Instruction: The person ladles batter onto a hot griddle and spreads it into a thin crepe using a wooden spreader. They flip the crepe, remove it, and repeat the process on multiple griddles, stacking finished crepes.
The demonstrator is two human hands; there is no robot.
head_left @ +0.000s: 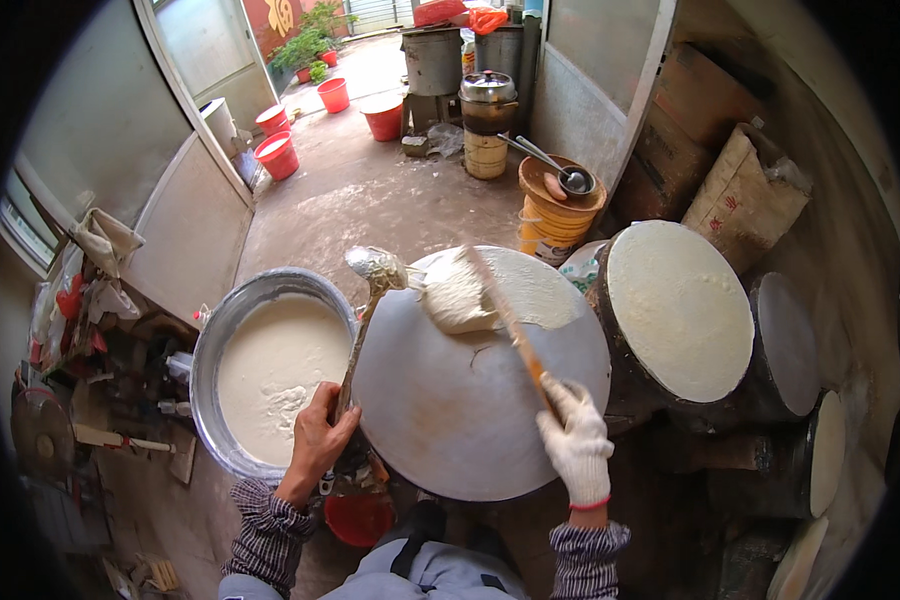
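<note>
My bare left hand grips the handle of a batter-coated ladle, its head raised beside the far left rim of a round grey griddle. In a white knitted glove, my right hand holds a long wooden spreader that slants across the griddle. Against the spreader's left side rests a thick mound of pale batter. A thin layer of batter covers the griddle's far right part. Left of the griddle stands a metal basin holding creamy batter.
To the right, another griddle carries a pale round sheet, with more griddles beyond. A yellow bucket bears a basket with a ladle. Red buckets and a lidded pot stand farther off. Beneath the basin's right side sits a red container.
</note>
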